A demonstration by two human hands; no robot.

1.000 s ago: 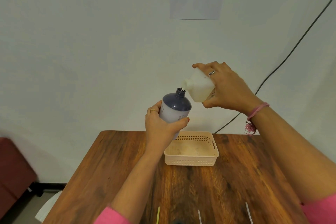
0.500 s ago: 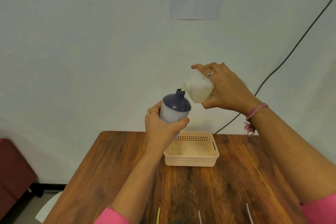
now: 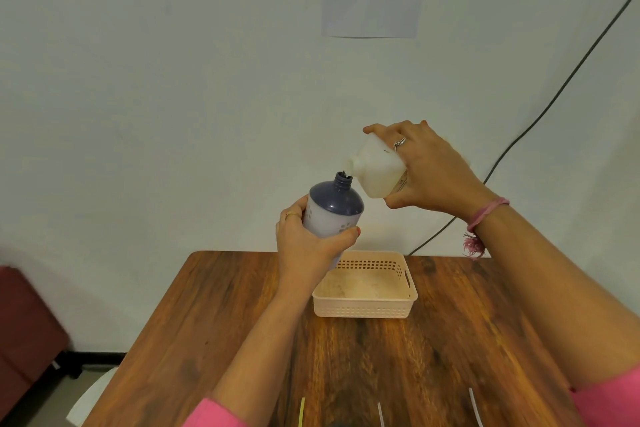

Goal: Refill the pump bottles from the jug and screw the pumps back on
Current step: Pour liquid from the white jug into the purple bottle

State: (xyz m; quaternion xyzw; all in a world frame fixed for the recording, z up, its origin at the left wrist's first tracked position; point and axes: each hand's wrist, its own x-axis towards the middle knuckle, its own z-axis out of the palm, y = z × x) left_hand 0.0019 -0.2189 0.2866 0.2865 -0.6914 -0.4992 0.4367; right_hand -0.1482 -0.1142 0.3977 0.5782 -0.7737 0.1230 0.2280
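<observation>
The left hand (image 3: 308, 246) gripped the bottle (image 3: 333, 210) low around its pale body, thumb in front, while the right hand (image 3: 429, 173) clasped the white jug (image 3: 375, 170) from above, fingers wrapped over its far side. Little had changed in the past second: the jug stayed tipped, its spout just over the bottle's open neck, and both hands sat only slightly lower in view, which suggested the pour was under way rather than finished, though no stream of liquid could be made out. The bottle, dark blue at the shoulder and threaded neck with small flower prints on the pale part, leaned a little toward the jug, held in the air above the far end of the wooden table (image 3: 242, 340). Below it stood a cream basket (image 3: 363, 308). No pump was in view.
</observation>
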